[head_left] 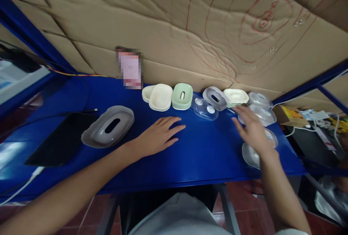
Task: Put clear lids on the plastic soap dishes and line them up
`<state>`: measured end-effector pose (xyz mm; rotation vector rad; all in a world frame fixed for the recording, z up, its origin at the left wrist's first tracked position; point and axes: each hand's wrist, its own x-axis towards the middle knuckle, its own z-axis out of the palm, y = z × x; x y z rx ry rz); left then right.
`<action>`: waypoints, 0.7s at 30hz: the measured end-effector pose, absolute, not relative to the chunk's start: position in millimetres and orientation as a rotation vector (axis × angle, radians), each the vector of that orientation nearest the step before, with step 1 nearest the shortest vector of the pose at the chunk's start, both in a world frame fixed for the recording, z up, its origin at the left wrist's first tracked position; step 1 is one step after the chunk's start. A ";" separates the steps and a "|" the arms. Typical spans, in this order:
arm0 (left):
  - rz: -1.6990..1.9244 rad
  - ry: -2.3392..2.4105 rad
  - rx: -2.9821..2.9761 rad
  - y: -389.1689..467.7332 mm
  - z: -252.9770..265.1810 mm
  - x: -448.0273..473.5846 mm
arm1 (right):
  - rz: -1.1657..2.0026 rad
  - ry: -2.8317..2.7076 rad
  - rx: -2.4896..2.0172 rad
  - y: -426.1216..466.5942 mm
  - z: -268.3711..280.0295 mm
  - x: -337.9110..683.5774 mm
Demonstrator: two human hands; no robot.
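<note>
My left hand (159, 137) hovers or rests over the blue tabletop, fingers spread and nothing in them. Just behind it stand a green soap dish (178, 100) with an oval slot and a cream soap dish (160, 99). To its left lies a larger wavy-edged grey tray (103, 139) with an oval slot. My right hand (251, 130), thumb and fingers apart, is at the clear plastic lids (265, 115) on the right; whether it touches one I cannot tell. Beyond its fingertips sit a grey soap dish (213, 95) and a cream-and-green dish (235, 97).
More clear lids (206, 110) with round stickers lie mid-table. A black tablet (63, 140) with a white cable is at the left. A blurred-out upright item (130, 68) leans on the cardboard wall (163, 21). Right of the table stands an open carton (289, 117).
</note>
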<state>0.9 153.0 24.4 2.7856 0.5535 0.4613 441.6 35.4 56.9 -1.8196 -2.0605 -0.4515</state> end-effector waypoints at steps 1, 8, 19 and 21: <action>0.475 0.580 2.800 154.4 25.0 0.6 | -0.407 -2.108 -1.848 47.3 50.5 413.7; 0.533 0.880 2.869 169.6 24.3 -0.2 | -0.227 -2.287 -1.779 97.7 29.7 295.2; 0.354 1.258 2.745 172.0 26.4 -11.2 | -0.433 -1.778 -1.828 105.2 30.6 346.0; 0.318 1.189 2.715 167.8 34.7 -16.4 | -0.369 -1.696 -1.873 114.2 24.2 354.5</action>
